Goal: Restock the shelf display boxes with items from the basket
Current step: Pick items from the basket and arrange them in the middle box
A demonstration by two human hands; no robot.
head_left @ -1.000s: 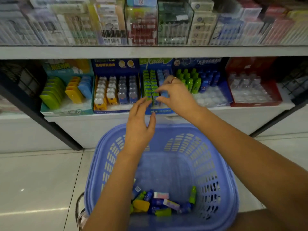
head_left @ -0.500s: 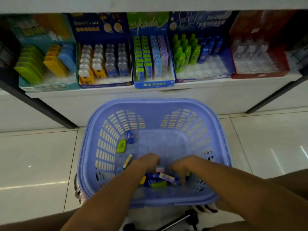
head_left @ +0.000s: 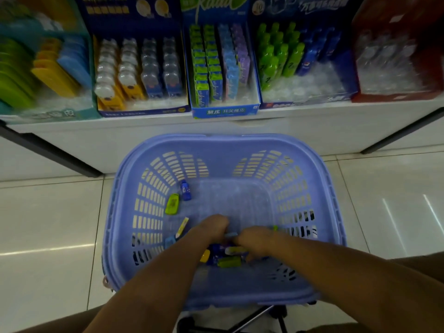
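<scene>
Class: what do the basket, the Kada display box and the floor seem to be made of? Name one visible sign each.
Basket: moulded lilac plastic, satin; slotted walls, rounded rim.
Kada box: likely printed cardboard, slightly glossy; flat folded panels.
Floor: likely glazed tile; light streaks, grout lines.

1. Middle display box (head_left: 249, 98) — "kada" in white script on its green header card (head_left: 213, 6).
2. Its blue front lip (head_left: 225, 111) — "解压 开关橡皮".
3. Lettering on the neighbouring boxes (head_left: 144, 112) is too blurred to read.
</scene>
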